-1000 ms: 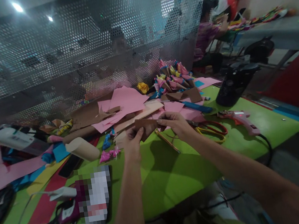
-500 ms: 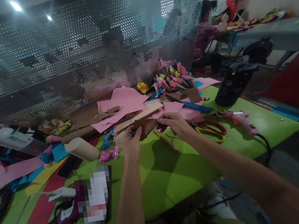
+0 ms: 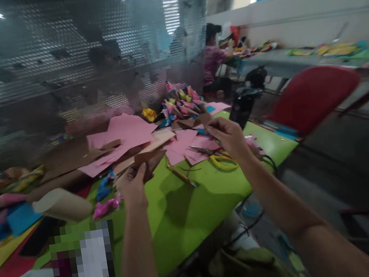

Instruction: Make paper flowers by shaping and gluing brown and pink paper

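Note:
My left hand point(image 3: 133, 181) pinches a folded piece of brown paper point(image 3: 149, 161) between thumb and fingers, its pointed end towards the right. Apart from that paper, my right hand point(image 3: 227, 136) is raised over the right part of the green table, fingers curled together; whatever may be between the fingertips is hidden. Below and left of it lie scissors point(image 3: 224, 162) with yellow handles. Partly behind my right wrist is the pink glue gun point(image 3: 254, 144). A thin brown stick-like piece point(image 3: 181, 176) rests on the table between my hands.
Pink paper sheets point(image 3: 128, 130) and a pile of small paper-wrapped flowers point(image 3: 181, 104) lie at the back. A cream roll point(image 3: 62, 205), pink wrapped piece point(image 3: 106, 207) and blurred-out phone point(image 3: 91, 268) are at left. A dark tumbler point(image 3: 243, 104) and red chair point(image 3: 313, 96) stand right. Another person point(image 3: 214, 60) sits beyond.
My right hand has let go of the brown paper and moved right and up, away from it. My left hand still holds the paper. The view has turned to the right.

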Tool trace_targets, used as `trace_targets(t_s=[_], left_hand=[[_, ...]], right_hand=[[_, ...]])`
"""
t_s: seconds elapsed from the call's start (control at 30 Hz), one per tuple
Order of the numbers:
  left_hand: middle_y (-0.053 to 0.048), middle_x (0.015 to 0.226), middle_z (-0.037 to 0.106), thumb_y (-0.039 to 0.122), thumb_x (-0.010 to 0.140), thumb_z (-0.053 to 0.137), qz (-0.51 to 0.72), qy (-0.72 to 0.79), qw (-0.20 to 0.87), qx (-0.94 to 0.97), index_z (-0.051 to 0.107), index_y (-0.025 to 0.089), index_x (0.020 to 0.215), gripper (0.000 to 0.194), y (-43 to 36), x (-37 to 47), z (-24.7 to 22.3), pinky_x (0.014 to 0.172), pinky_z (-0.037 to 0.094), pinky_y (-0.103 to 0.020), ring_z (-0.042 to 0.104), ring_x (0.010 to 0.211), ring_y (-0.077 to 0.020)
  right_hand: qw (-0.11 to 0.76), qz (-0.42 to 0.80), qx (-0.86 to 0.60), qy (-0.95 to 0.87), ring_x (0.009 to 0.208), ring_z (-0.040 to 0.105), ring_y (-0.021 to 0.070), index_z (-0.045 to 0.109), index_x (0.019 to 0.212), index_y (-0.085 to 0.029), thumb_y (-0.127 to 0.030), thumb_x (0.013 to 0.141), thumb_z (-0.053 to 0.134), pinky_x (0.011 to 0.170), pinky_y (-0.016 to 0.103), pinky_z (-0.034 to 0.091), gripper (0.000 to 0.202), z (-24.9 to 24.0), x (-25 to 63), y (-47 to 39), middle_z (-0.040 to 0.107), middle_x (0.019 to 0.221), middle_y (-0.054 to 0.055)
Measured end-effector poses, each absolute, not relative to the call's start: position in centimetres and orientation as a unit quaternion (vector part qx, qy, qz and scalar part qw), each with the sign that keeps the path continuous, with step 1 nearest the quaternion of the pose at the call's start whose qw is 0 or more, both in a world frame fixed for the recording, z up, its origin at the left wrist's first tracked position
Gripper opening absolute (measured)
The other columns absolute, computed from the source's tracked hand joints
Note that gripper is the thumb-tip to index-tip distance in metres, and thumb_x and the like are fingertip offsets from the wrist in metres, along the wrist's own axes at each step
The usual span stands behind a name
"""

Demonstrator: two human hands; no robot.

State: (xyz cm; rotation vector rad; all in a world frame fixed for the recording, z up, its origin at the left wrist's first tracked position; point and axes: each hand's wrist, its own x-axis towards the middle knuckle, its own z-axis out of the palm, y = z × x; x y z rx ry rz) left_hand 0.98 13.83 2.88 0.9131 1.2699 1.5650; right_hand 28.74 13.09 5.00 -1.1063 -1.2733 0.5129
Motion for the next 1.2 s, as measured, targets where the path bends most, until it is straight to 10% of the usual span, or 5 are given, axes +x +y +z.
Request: trace_targets(t_s=[0.3,0.47,0.7,1.2], left_hand=[[0.002,0.068,0.068,0.029,0.052,0.08,0.626,0.506,0.455,0.38,0.068,0.018,0.076,0.029,13.3,1.7,3.8,0.042,0.049,-0.021,0.061,0.054,-0.0123],[0.003,0.058,0.064,0.031,0.053,0.078,0.611,0.511,0.441,0.414,0.068,0.017,0.075,0.028,13.4,1.9,3.7,0.04,0.035,-0.018,0.056,0.043,-0.0098],[0.003,0.056,0.065,0.038,0.045,0.082,0.594,0.507,0.465,0.417,0.067,0.015,0.071,0.037,14.0,1.8,2.7,0.043,0.037,-0.02,0.054,0.041,-0.0092],[-0.001,0.064,0.067,0.034,0.052,0.077,0.565,0.45,0.513,0.462,0.069,0.013,0.073,0.031,13.2,2.8,2.0,0.043,0.043,-0.021,0.055,0.051,-0.0106]], right_hand=[[0.388,0.049,-0.781,-0.487,0.085,0.063,0.0213,0.073,0.086,-0.019,-0.034,0.08,0.062,0.078,0.032,0.044,0.019,2.7,42.2,6.0,0.074,0.095,0.008],[0.344,0.105,-0.823,-0.441,0.074,0.061,0.0211,0.068,0.065,-0.02,-0.04,0.067,0.077,0.066,0.029,0.036,0.022,0.5,42.3,6.8,0.07,0.066,0.005],[0.438,0.167,-0.804,-0.365,0.052,0.047,0.0151,0.052,0.06,-0.023,-0.031,0.059,0.07,0.053,0.027,0.029,0.021,0.1,41.9,7.9,0.046,0.043,-0.004],[0.549,0.497,-0.511,-0.436,0.056,0.055,0.0145,0.067,0.08,-0.02,-0.036,0.056,0.078,0.047,0.025,0.041,0.031,4.9,32.5,6.3,0.066,0.069,0.004]])
